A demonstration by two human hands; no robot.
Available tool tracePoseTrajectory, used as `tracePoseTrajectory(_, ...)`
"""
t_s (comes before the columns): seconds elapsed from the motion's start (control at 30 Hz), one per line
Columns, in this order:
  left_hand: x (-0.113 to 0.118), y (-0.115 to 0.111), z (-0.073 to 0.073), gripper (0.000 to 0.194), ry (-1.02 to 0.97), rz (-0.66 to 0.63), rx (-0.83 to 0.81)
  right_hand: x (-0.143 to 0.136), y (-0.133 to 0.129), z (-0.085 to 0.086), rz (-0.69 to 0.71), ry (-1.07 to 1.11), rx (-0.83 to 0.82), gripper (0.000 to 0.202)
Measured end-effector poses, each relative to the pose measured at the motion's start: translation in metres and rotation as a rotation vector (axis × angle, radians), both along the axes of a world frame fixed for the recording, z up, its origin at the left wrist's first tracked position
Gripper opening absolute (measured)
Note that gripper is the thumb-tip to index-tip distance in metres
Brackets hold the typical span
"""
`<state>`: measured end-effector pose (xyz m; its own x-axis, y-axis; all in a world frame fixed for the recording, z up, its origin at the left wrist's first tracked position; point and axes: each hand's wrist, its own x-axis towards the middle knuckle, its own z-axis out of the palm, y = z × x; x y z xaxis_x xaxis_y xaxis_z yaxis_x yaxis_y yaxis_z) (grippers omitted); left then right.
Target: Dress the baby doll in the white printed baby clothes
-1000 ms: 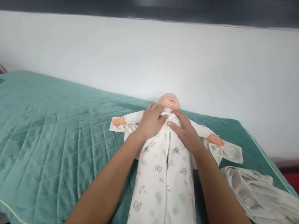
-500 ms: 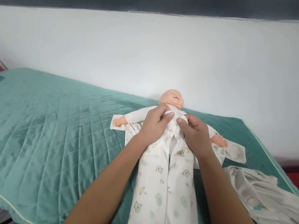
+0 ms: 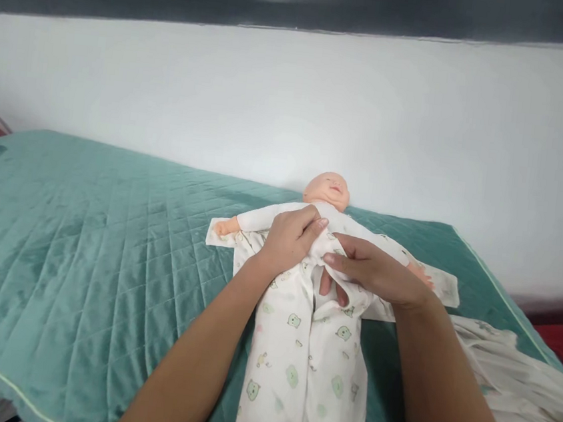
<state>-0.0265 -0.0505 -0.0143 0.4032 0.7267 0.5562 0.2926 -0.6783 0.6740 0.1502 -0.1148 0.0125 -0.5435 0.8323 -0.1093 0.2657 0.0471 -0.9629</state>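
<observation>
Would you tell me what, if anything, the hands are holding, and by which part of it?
The left hand and right hand hold the printed white garment by its upper front, over the chest of the doll.

Cut off and covered
The garment [image 3: 280, 365] leaves the bottom edge; the left forearm [image 3: 445, 376] partly hides the crumpled cloth [image 3: 519, 387].
</observation>
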Motion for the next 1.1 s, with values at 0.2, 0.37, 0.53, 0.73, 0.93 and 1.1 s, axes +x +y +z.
tracePoseTrajectory(0.2,0.0,0.0,-0.003,0.043,-0.003,0.061,0.005,-0.004,0.002,-0.001,-0.07,-0.102,0.015,0.037)
tracePoseTrajectory(0.37,0.0,-0.011,-0.004,0.049,-0.09,0.144,0.139,-0.009,0.001,0.001,-0.141,-0.149,0.05,0.032)
tracePoseTrajectory(0.53,-0.013,-0.027,-0.009,0.045,-0.252,0.303,0.215,-0.01,0.002,-0.001,-0.184,-0.208,0.094,0.029)
tracePoseTrajectory(0.73,-0.03,-0.044,-0.018,0.042,-0.288,0.458,0.152,-0.013,0.003,-0.005,-0.215,-0.229,0.185,0.028)
tracePoseTrajectory(0.93,-0.04,-0.056,-0.025,0.039,-0.29,0.599,0.078,-0.014,0.003,-0.004,-0.225,-0.216,0.197,0.028)
tracePoseTrajectory(1.1,-0.045,-0.062,-0.033,0.038,-0.321,0.625,-0.055,-0.015,0.002,-0.003,-0.221,-0.241,0.205,0.028)
